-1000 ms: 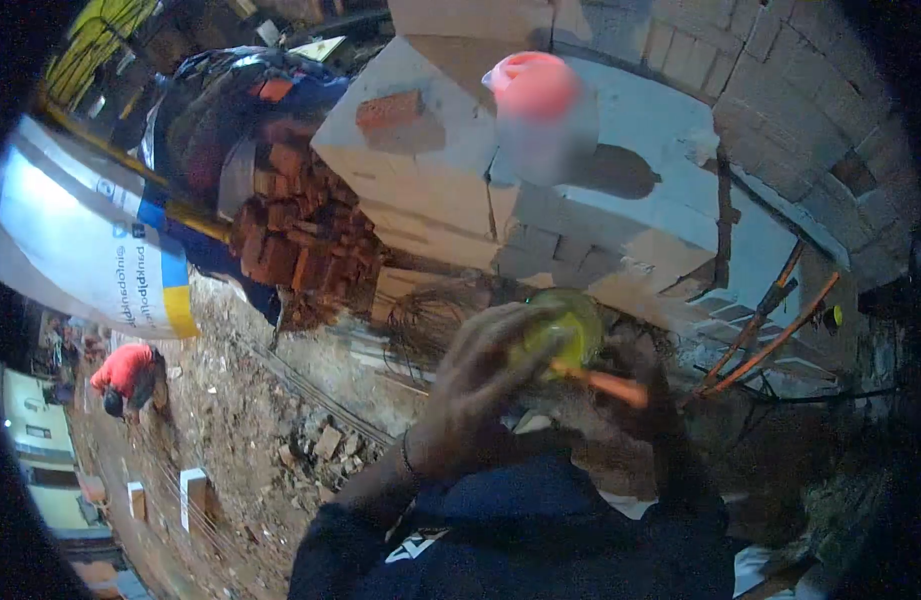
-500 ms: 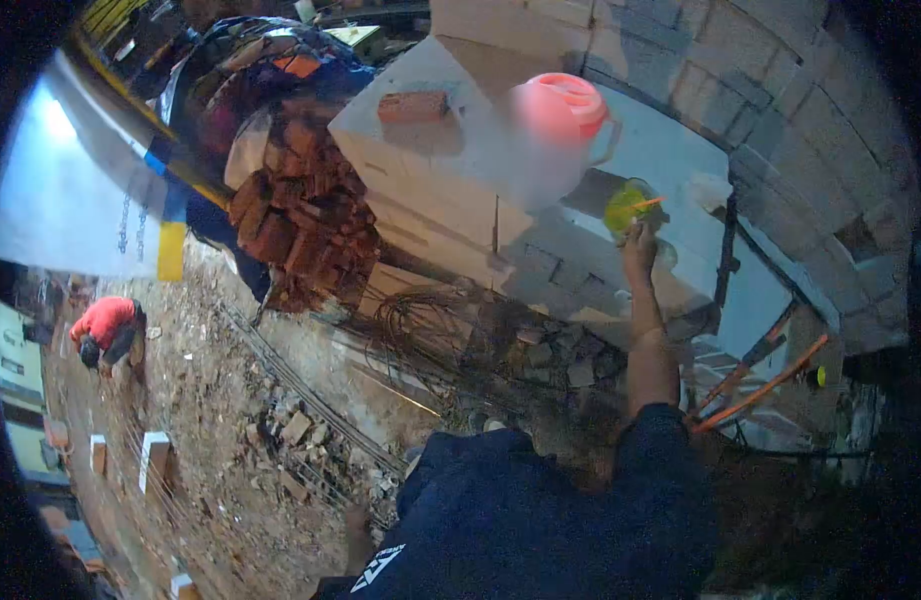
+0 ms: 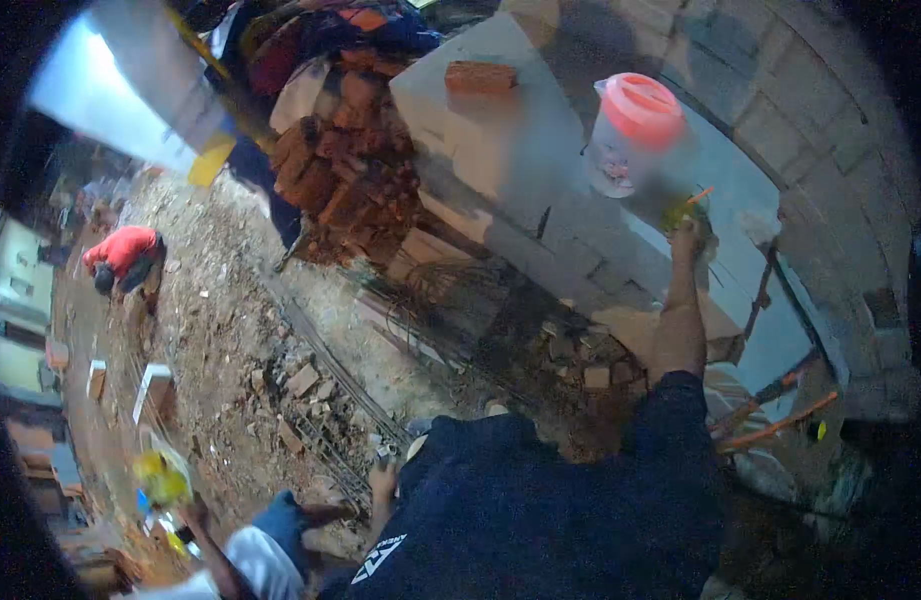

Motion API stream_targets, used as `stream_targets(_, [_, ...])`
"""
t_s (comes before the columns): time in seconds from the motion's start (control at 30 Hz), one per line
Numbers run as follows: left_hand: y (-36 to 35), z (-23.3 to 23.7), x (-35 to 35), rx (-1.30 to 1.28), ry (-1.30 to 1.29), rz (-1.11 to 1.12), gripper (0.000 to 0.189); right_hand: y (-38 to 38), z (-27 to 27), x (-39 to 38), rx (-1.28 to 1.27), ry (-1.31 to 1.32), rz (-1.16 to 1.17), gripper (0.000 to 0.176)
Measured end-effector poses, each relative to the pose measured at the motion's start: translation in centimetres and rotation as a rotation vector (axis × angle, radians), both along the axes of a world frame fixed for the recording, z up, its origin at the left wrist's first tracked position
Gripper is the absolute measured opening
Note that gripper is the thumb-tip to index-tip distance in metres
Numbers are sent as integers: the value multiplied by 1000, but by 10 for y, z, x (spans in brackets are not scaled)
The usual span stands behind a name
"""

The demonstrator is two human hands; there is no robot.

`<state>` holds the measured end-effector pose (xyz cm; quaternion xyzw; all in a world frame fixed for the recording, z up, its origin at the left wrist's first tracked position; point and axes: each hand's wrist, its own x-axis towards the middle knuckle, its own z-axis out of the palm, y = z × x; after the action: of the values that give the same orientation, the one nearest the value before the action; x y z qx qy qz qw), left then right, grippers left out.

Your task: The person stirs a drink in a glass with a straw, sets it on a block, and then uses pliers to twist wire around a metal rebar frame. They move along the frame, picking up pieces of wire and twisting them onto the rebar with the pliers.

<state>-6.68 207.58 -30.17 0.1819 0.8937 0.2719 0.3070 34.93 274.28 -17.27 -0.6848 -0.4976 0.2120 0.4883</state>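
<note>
My right arm reaches out over the pale slab. My right hand (image 3: 687, 236) is closed on a yellow-green round thing (image 3: 677, 212) with a thin orange stick; blur hides its exact kind. Beyond it on the slab stands a clear jug with a pink lid (image 3: 641, 108), partly smeared. Low in the view, beside my dark shirt (image 3: 570, 510), my left hand (image 3: 383, 482) is closed around something small and greyish that I cannot make out.
A brick (image 3: 480, 77) lies on the pale slab (image 3: 720, 150), near a broken-brick pile (image 3: 345, 150). Rubble and rods (image 3: 330, 345) cover the ground. A person in red (image 3: 128, 255) bends over at left. Another person's white sleeve (image 3: 265, 560) and a blurred yellow object (image 3: 162, 478) show lower left.
The view has shifted, so the slab and jug appear farther right. My left hand has come into clearer view. Another person's arm with a yellow object has entered at lower left.
</note>
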Motion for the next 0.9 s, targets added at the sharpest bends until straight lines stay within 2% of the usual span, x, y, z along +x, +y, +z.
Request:
stream_targets(0.03, [18, 4, -14, -6, -89, -19, 43, -1, 1, 3, 42, -76, 15, 31])
stream_targets(0.07, [40, 23, -19, 181, -146, 84, 42, -6, 1, 5, 105, -156, 32, 31])
stream_targets(0.1, [56, 34, -28, 240, -91, 81, 36, -13, 4, 3, 171, -218, 54, 31])
stream_targets(0.17, [66, 42, -50, 149, 29, 50, 45, -46, 10, -6, 306, -275, 121, 31])
stream_targets(0.2, [79, 75, -58, 59, -87, 63, 49, -62, 9, -19, 357, -269, 182, 31])
stream_targets(0.23, [68, 42, -68, 87, 166, 20, 53, -85, 0, -32, 361, -255, 258, 31])
stream_targets(0.27, [75, 76, -61, -22, 56, 123, 56, -109, -21, -35, 329, -235, 360, 31])
stream_targets(0.3, [59, 27, -67, 91, 122, 176, 55, -132, -48, -48, 249, -225, 511, 31])
stream_targets(0.33, [62, 53, -70, 29, 68, 240, 52, -171, -85, -55, 78, -229, 710, 31])
stream_targets(0.4, [44, 56, -62, 86, 62, 396, 49, -239, -154, -73, -326, -314, 1181, 31])
stream_targets(0.47, [19, 68, -39, 111, 8, 497, 47, -292, -208, -86, -663, -574, 1681, 31])
stream_targets(0.5, [6, 72, -23, 116, -34, 531, 46, -304, -225, -104, -732, -712, 1926, 31])
stream_targets(0.53, [-6, 57, -1, 111, -80, 590, 46, -311, -238, -128, -729, -807, 2142, 30])
stream_targets(0.57, [-16, 38, 18, -26, -45, 576, 44, -317, -248, -156, -685, -858, 2335, 30])
stream_targets(0.6, [-29, 44, 35, -172, -9, 548, 43, -328, -255, -188, -586, -853, 2499, 30])
stream_targets(0.63, [-39, 51, 55, -245, -118, 412, 49, -341, -264, -225, -361, -746, 2631, 30])
stream_targets(0.67, [-52, 50, 69, -255, -123, 451, 49, -356, -271, -265, -88, -561, 2659, 30])
stream_targets(0.7, [-61, 45, 82, -204, -126, 499, 50, -393, -216, -299, 262, -440, 2405, 23])
stream_targets(0.73, [-75, 41, 77, -149, -122, 540, 52, -415, -144, -343, -801, -185, 1999, 21])
stream_targets(0.77, [-85, 56, 71, -180, -226, 558, 51, -419, -122, -374, -791, -68, 1859, 26])
stream_targets(0.8, [-98, 55, 71, -176, -212, 590, 51, -420, -115, -406, -776, 46, 1719, 31])
stream_targets(0.87, [-120, 55, 69, -57, -168, 792, 49, -410, -99, -446, -832, 79, 1665, 37])
stream_targets(0.9, [-133, 80, 72, 38, -112, 816, 45, -403, -94, -456, -722, -35, 1724, 43])
